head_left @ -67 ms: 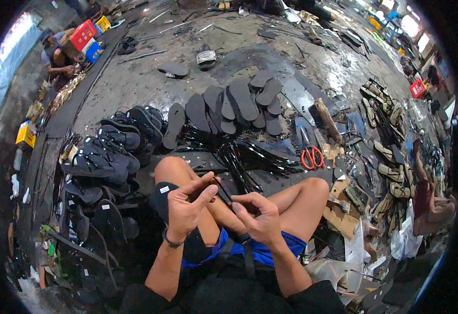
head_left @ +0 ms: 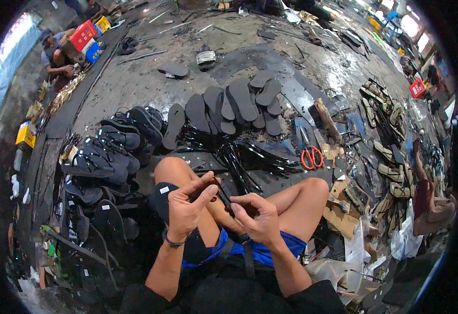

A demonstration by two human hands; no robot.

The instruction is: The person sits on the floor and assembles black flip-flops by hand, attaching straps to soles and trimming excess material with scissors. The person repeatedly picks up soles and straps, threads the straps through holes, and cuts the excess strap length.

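Note:
Above my crossed legs, a thin black strap [head_left: 221, 193] stretches between my two hands. My left hand [head_left: 188, 206] pinches its upper end between thumb and fingers. The lower end sits in the closed fingers of my right hand [head_left: 258, 215], which partly hide it. Beside my left knee rests a black sandal sole [head_left: 163, 201] with a small white sticker. Just beyond my legs, a bundle of shiny black straps [head_left: 234, 157] fans out on the floor. Behind that bundle lies a heap of dark grey soles [head_left: 242, 99].
Black sandals [head_left: 111, 152] are piled on my left. To the right are red-handled scissors [head_left: 311, 157], a wooden stick [head_left: 327, 120], cardboard scraps [head_left: 342, 220] and beige-strapped sandals [head_left: 388, 157]. A person [head_left: 57, 55] sits at the far left near coloured crates [head_left: 84, 35].
My right hand has shifted very slightly to the left. My left hand looks unmoved, and the strap stays between both.

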